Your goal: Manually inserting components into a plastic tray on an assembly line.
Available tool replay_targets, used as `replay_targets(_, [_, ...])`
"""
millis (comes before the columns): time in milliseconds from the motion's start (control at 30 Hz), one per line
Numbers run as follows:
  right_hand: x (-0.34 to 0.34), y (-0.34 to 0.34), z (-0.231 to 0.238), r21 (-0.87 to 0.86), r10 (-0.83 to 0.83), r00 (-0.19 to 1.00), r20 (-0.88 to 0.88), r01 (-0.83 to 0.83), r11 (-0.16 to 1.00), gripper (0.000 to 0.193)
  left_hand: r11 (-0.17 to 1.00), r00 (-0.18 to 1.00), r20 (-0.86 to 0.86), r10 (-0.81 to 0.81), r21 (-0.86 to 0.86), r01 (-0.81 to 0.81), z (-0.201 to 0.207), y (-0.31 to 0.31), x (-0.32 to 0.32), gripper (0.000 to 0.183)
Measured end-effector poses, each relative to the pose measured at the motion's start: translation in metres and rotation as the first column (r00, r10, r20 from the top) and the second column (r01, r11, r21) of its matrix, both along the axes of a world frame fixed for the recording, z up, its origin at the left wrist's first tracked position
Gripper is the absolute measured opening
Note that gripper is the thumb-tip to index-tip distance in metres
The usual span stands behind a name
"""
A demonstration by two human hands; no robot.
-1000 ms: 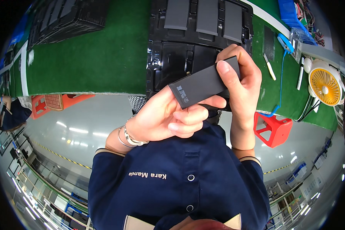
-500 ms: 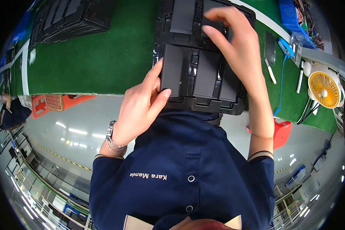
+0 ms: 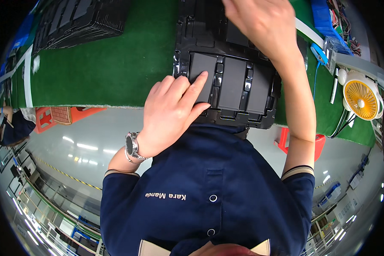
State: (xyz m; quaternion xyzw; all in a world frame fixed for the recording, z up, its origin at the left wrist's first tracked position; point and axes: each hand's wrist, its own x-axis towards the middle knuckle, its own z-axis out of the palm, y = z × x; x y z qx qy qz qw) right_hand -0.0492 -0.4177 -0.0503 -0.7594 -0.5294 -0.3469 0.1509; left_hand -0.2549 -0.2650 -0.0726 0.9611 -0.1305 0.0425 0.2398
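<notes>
A black plastic tray [image 3: 228,117] lies in front of me at the table's near edge. Three flat dark rectangular blocks fill its near row: a left block [image 3: 200,64], a middle block [image 3: 231,85] and a right block [image 3: 260,91]. My left hand [image 3: 168,111] has its fingers stretched out, the index fingertip resting on the left block and the thumb near its lower edge. Over the tray's far part reaches my right hand [image 3: 266,27]; its fingertips run out of the upper edge, so their hold is hidden. A far-row block [image 3: 237,35] shows partly beneath it.
Stacked black trays [image 3: 81,25] stand at the far left of the green table [image 3: 94,81]. On the right are a yellow and white fan [image 3: 360,100], a white marker [image 3: 334,87], a blue coiled cord [image 3: 315,85] and a blue bin [image 3: 328,25]. Another person [image 3: 17,126] sits at far left.
My right hand has moved up and away over the far row. My left hand has shifted right onto the left block, which now lies flatter. The far-left block is gone from its slot.
</notes>
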Motion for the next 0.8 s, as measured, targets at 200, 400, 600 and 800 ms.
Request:
replay_targets(200, [-0.08,-0.029,0.031,0.123,-0.115,0.984,-0.136,0.132,0.983,0.021,0.667,0.93,-0.343,-0.136,-0.726,-0.17,0.016,0.012,-0.002,0.039])
replay_targets(400, [-0.14,-0.028,0.009,0.138,0.107,0.972,-0.208,-0.08,0.987,0.026,-0.164,0.842,-0.487,-0.232,-0.833,-0.528,0.029,-0.018,0.007,0.042])
replay_targets(600, [-0.142,-0.037,-0.001,0.417,0.352,0.242,-0.904,0.325,0.849,0.011,0.01,0.911,-0.384,-0.151,-0.922,-0.387,0.022,-0.02,0.008,0.034])
replay_targets(800, [-0.149,-0.033,0.001,0.406,0.482,-0.137,-0.866,0.37,0.835,0.011,0.139,0.921,-0.35,-0.172,-0.934,-0.329,0.019,-0.021,0.004,0.06])
